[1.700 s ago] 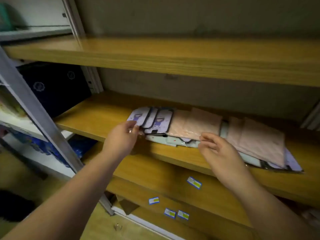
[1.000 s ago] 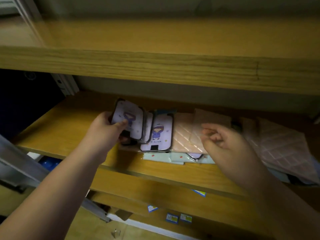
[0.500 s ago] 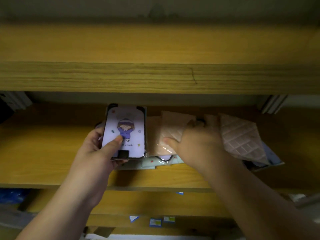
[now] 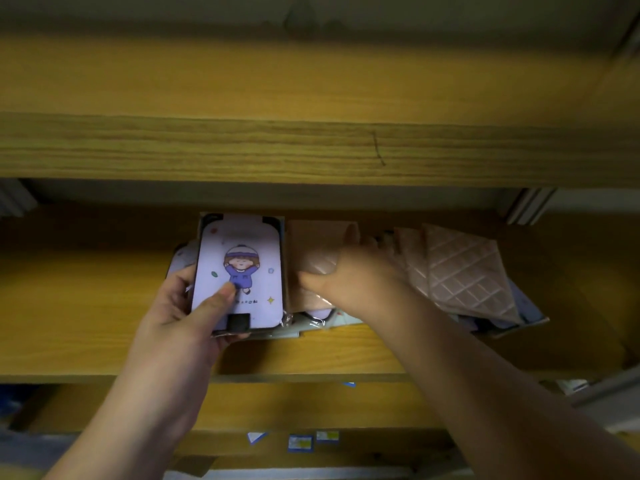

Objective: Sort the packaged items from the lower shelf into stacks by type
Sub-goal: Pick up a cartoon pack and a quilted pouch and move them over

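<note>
A small stack of lilac packaged cases with a cartoon figure (image 4: 239,268) is raised off the lower shelf (image 4: 76,306), gripped by my left hand (image 4: 183,306) with the thumb on the top one. To its right lie pink quilted packages (image 4: 464,271), fanned out. My right hand (image 4: 356,271) rests flat on the leftmost pink package (image 4: 311,244), fingers spread, thumb at its front. Pale green and lilac packages (image 4: 325,317) peek out beneath the pink ones.
The upper shelf board (image 4: 311,147) hangs low over the items, leaving a narrow gap. A metal upright (image 4: 526,206) stands at the back right. Small blue labels (image 4: 301,441) sit on a board below the shelf.
My left hand gathered the lilac cartoon cases into one stack and lifted it. My right hand moved onto the pink packages. The view dropped closer to the shelf.
</note>
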`<state>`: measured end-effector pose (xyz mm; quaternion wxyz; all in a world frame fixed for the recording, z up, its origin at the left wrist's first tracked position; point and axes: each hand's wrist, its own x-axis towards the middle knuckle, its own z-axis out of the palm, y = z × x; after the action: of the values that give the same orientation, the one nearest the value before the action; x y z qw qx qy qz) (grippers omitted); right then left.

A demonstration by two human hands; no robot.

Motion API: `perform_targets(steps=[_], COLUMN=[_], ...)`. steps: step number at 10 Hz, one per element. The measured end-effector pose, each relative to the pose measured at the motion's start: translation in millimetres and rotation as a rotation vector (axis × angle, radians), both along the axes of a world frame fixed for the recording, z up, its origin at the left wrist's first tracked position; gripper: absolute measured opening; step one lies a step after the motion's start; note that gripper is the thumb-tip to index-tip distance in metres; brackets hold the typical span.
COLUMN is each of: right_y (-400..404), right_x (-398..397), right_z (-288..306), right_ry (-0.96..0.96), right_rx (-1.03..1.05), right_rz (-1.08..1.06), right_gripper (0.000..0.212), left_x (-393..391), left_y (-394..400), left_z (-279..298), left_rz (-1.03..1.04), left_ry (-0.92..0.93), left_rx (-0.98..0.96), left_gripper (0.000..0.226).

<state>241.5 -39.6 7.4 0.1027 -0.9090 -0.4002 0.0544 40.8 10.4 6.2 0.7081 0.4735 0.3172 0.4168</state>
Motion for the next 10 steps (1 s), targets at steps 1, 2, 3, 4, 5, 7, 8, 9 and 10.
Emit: perform_targets(steps=[1,2,3,4,5,7,8,9,10], right_y=[-1,-4,-6,-14,-38,-141,-195,-248,-291], right_x=[3,13,22,28,30,46,44,37,37], right_z=[-1,8,13,15,15,26,37,46,47], right_ry=[0.03,0.032,-0.007,0.391,1.048,1.332,1.458,1.453,1.264], right_rx=[0.006,0.013,0.097,0.426,0.716,0.916,0.944,1.043,0.981], right_rz=[0.001,0.001,-0.037,-0.136,-0.28,-0.134,-0.128,-0.271,-0.114], right_gripper=[0.138,0.142,0.125,0.079,0.041,0.037,0.041,0.035,0.016], left_x=[-2,-4,-6,-7,-6,8,18,28,36], left_y=[-1,-3,-5,-7,-12,-44,-75,-115,-166], left_z=[2,4,5,4,4,10,15,20,26], left_rz=[0.003,0.013,0.017,0.022,0.036,0.024,-0.004,-0.023,-0.044], left_ry=[0.007,0.004,-0.009,-0.027,-0.064,-0.021,0.025,0.052,0.047], left_rx=[-0.005,-0.005,-0.023,-0.063,-0.115,-0.096,-0.075,-0.071,-0.078], left_gripper=[0.046,0.051,0.047,0.043,0.04,0.027,0.026,0.027,0.026])
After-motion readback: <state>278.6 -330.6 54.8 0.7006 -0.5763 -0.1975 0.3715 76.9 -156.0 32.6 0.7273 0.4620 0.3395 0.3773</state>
